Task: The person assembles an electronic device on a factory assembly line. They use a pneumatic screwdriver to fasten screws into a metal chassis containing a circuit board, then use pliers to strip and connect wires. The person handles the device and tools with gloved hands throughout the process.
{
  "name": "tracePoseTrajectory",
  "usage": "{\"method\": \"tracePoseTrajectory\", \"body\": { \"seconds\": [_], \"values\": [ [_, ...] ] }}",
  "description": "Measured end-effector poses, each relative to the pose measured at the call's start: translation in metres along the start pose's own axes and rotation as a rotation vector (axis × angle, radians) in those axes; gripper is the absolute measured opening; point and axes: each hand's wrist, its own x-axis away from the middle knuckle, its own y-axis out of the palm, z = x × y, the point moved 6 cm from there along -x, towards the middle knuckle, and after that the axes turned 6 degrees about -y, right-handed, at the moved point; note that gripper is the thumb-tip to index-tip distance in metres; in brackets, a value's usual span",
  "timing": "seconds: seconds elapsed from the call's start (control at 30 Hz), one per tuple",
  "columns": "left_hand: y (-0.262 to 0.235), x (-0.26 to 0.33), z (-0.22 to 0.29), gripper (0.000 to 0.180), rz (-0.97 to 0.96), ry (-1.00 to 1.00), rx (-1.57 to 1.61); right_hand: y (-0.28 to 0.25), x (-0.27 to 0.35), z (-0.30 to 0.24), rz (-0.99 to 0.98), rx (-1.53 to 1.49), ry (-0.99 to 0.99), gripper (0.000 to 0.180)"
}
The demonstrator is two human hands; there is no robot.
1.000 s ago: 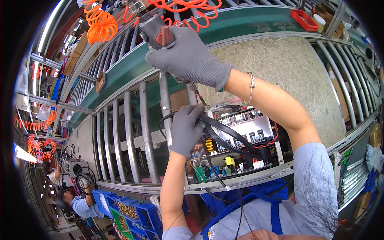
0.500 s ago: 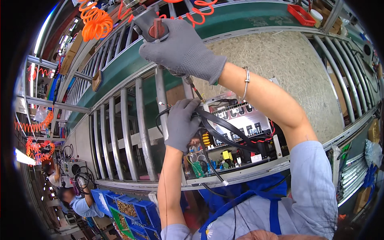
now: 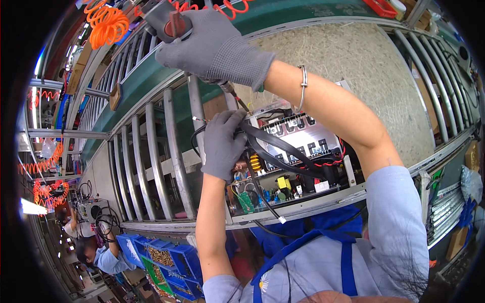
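My right hand [image 3: 214,48], in a grey knit glove, is closed round a grey air screwdriver [image 3: 162,21] with a red lever. The screwdriver's shaft slants down to the far left corner of an open electronics chassis [image 3: 348,174], and its bit is near my left fingertips. My left hand [image 3: 222,144], gloved alike, lies over the chassis's left end with its fingers bent on thick black cables [image 3: 283,146]; the fingertips' hold is partly hidden. Inside the chassis are a silver heat-sink plate [image 3: 298,139], a yellow-wound coil [image 3: 255,162] and a small green board [image 3: 245,202].
Metal rollers [image 3: 156,156] run left of the chassis, and a speckled board [image 3: 348,55] lies beyond it. Orange coiled air hoses [image 3: 108,28] hang at upper left. Blue bins [image 3: 184,265] of screws stand at lower left, near another person [image 3: 108,260].
The whole view has shifted slightly, with most things sitting a little higher in it. Both hands keep nearly the same place over the chassis, the right still gripping the screwdriver.
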Motion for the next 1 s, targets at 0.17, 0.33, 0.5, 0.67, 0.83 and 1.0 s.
{"method": "tracePoseTrajectory", "body": {
  "seconds": [0.17, 0.33, 0.5, 0.67, 0.83, 1.0],
  "values": [
    [0.0, 0.002, 0.0, 0.045, -0.009, 0.005, -0.001, 0.001, 0.011, -0.014, -0.033, 0.083, -0.064, 0.031],
    [0.0, 0.003, -0.002, 0.039, -0.009, 0.027, 0.018, -0.006, 0.031, -0.02, 0.016, -0.016, -0.155, 0.034],
    [0.002, 0.003, -0.003, 0.038, 0.019, 0.063, 0.036, -0.017, 0.039, -0.015, 0.029, -0.022, -0.142, 0.036],
    [0.002, 0.002, -0.002, 0.049, -0.044, 0.021, -0.028, -0.011, 0.034, -0.002, -0.035, -0.094, -0.171, 0.031],
    [-0.029, 0.009, -0.005, 0.074, 0.005, 0.117, -0.142, -0.057, 0.015, -0.051, -0.019, -0.497, -0.31, 0.023],
    [-0.066, 0.038, -0.055, 0.07, 0.147, -0.322, 0.089, -0.195, 0.058, -0.07, -0.103, 0.01, -0.022, 0.032]
  ]
}}
